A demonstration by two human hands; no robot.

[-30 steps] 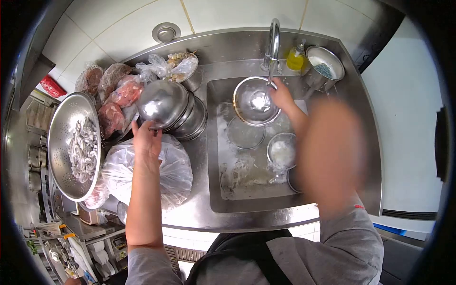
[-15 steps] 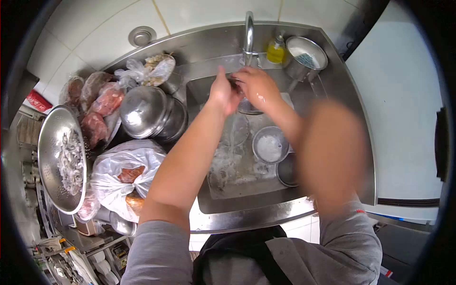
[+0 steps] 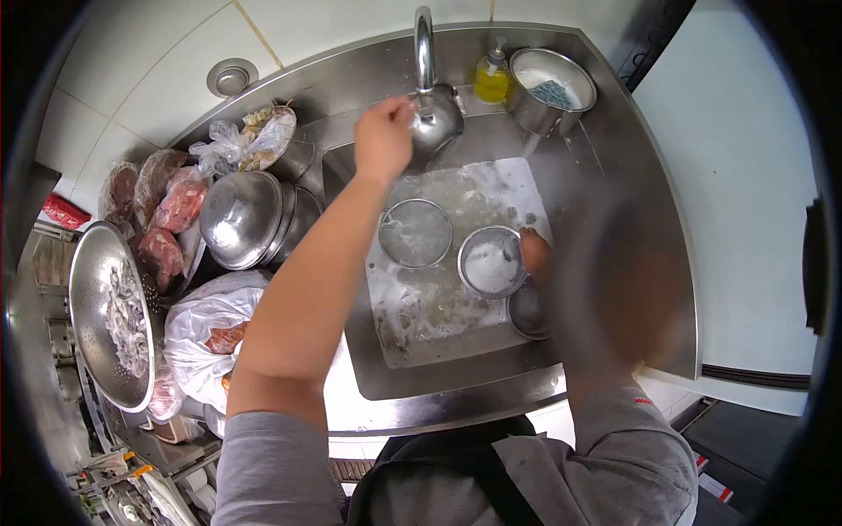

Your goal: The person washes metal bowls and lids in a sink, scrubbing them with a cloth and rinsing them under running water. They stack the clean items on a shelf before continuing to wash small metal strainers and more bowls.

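By the faucet [image 3: 424, 53], my left hand [image 3: 384, 145] has its fingers curled at the left side of a rounded metal cup [image 3: 436, 127]. The cup is behind the sink basin, partly hidden by the spout. My right hand [image 3: 534, 252] grips the right side of a small metal pot [image 3: 491, 263] holding white suds, low in the sink [image 3: 438, 381]. Under that pot's lower right edge is a darker metal pot [image 3: 529, 311]. To the left, a round clear-looking dish or strainer [image 3: 416, 233] lies on the wet sink floor.
A soap bottle [image 3: 492, 81] and a metal pot with a scouring pad [image 3: 551, 88] stand at the back right. On the left are upturned metal bowls [image 3: 241, 219], bagged meat [image 3: 181, 200], a white plastic bag [image 3: 202, 329] and a colander [image 3: 83, 272] with pale food.
My hands have parted: the left moved left with the cup by the faucet, the right came down to the sudsy pot. The running water no longer shows, and the view has shifted slightly.
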